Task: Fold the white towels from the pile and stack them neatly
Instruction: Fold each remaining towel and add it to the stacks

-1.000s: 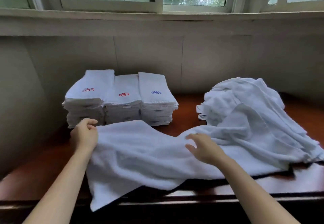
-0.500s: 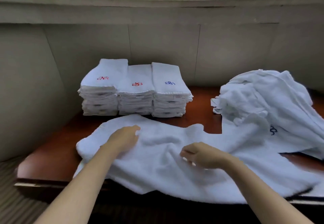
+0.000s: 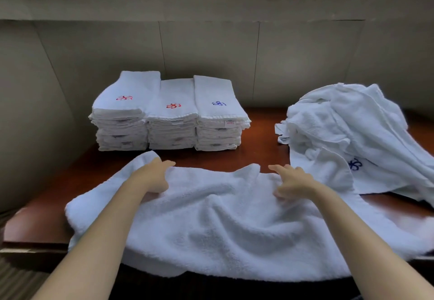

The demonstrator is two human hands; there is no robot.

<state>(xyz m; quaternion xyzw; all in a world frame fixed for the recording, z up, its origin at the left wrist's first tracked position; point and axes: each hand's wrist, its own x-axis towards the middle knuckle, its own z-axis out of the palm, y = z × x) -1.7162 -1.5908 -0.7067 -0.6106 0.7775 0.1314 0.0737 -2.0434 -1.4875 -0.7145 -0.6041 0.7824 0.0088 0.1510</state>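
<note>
A white towel (image 3: 211,224) lies spread and rumpled across the front of the wooden table (image 3: 47,215), its near edge hanging over the table's edge. My left hand (image 3: 155,175) rests on the towel's far left part with its fingers stretched toward the far edge. My right hand (image 3: 291,182) presses on the far right part, fingers relaxed and pointing left. The unfolded pile of white towels (image 3: 352,130) sits at the right; one shows a blue emblem. Three stacks of folded towels (image 3: 169,111) stand side by side at the back left.
A pale wall (image 3: 234,60) and a window sill run close behind the table. A side wall closes in on the left. Bare wood shows between the stacks and the pile, and at the table's left end.
Both hands have slid away from me and apart over the towel, reaching its far edge. The towel lies flatter and wider than before. The view has dipped downward.
</note>
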